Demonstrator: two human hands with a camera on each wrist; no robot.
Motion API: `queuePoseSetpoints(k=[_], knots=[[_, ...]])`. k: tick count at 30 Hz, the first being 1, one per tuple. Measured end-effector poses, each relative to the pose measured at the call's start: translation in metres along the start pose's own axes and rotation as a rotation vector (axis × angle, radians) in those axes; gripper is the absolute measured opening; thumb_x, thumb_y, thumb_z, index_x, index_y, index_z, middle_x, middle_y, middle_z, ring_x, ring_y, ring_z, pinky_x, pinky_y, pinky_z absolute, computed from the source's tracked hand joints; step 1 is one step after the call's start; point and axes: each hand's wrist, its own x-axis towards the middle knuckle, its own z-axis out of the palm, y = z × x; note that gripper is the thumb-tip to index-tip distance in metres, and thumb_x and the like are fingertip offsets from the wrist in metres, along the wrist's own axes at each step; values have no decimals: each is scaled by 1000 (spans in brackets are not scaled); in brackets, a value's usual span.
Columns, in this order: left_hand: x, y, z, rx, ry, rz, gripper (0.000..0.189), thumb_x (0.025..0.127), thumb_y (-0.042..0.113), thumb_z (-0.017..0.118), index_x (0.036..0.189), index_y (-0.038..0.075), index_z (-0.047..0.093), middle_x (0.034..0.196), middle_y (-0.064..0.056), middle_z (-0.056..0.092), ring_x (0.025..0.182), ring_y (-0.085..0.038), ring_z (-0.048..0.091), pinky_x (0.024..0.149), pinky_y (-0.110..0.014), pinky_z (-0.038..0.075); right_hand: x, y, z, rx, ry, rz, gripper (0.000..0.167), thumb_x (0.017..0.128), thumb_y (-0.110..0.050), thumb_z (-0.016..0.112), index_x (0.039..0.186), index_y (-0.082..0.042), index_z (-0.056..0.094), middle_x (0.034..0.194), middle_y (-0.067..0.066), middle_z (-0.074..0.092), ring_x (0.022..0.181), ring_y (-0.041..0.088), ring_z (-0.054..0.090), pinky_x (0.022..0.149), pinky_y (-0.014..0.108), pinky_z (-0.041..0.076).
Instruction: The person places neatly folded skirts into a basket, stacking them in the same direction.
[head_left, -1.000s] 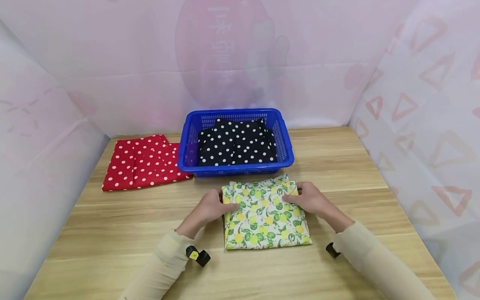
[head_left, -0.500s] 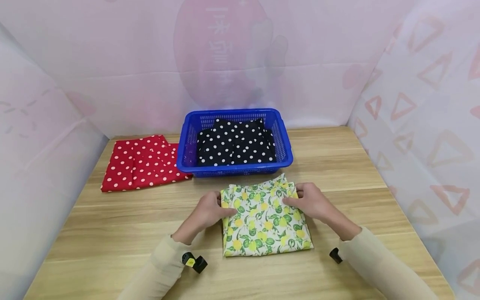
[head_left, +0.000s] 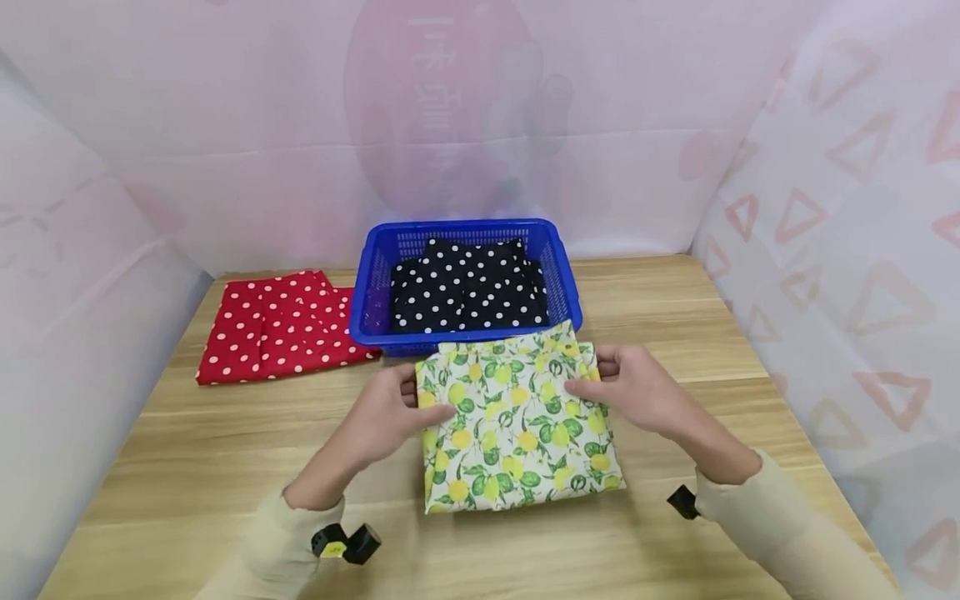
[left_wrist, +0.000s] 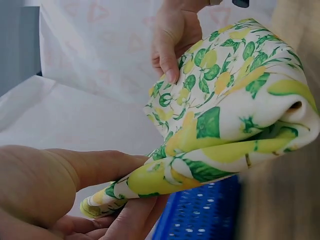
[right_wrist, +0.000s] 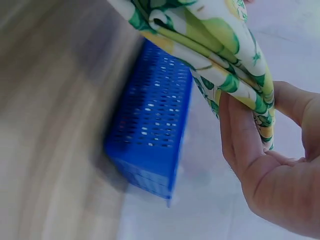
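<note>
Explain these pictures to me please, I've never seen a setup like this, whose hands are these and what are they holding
There is no robot here, just a person's bare left hand and right hand. The wide picture comes from a camera worn on the head, looking forward and down. The two close ones come from a camera worn on each wrist, probably the small black devices by the beige sleeves. Both hands pinch a folded white cloth with a lemon print by its sides; it appears raised off the pale wood-grain table. On that table sits a rectangular blue plastic basket with perforated walls, holding folded black cloth with white dots. To the basket's left lies folded red cloth with pale dots.
</note>
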Motion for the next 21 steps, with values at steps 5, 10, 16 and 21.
queuePoseSetpoints(k=[5,10,16,21], knots=[[10,30,-24,19,1,39,53,92,12,82,139,1,60,121,-16,76,104,-24,77,87,-31,66,12,-29,-18,3,21,4,53,98,-28,77,141,-2,61,119,16,78,102,23,79,91,35,65],[39,63,-50,78,51,-20,52,93,18,82,138,3,61,124,-14,75,108,-25,76,94,-34,64,43,-59,-37,-7,66,-8,47,99,-27,76,138,-4,65,120,16,78,101,23,78,91,35,65],[77,92,-82,120,115,-109,50,94,26,82,133,3,61,125,-14,72,111,-24,68,106,-39,56,94,-86,-48,-30,141,-2,34,98,-32,77,117,-4,72,103,8,78,87,15,72,83,29,63],[106,102,-100,182,194,-121,42,94,29,81,122,1,66,116,-11,66,110,-26,55,94,-37,50,129,-99,-49,-96,217,13,30,98,-36,76,91,-8,67,77,-1,64,65,12,50,60,25,44]])
